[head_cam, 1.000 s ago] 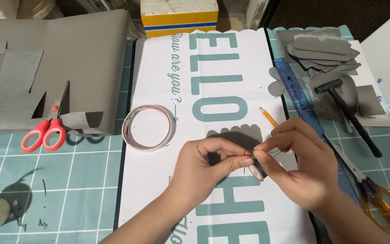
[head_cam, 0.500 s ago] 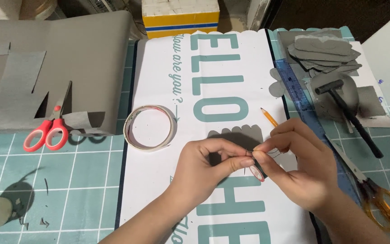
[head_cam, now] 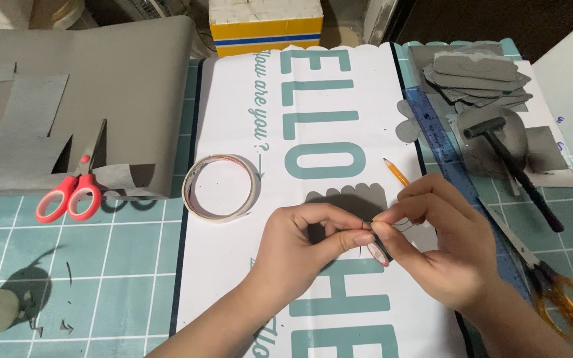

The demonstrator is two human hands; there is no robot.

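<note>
Both hands meet over the white printed sheet, left hand and right hand pinched shut on a small strip of tape beside the gray scalloped cutout, fingertips best kept close for a clean peel.

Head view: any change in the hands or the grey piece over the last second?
Almost none. Both hands, left hand and right hand, stay pinched together over the small grey scalloped piece, with at most a slight shift of the fingers. Nothing taken up or let go. Tape roll, red scissors, pencil and ruler unmoved.
</note>
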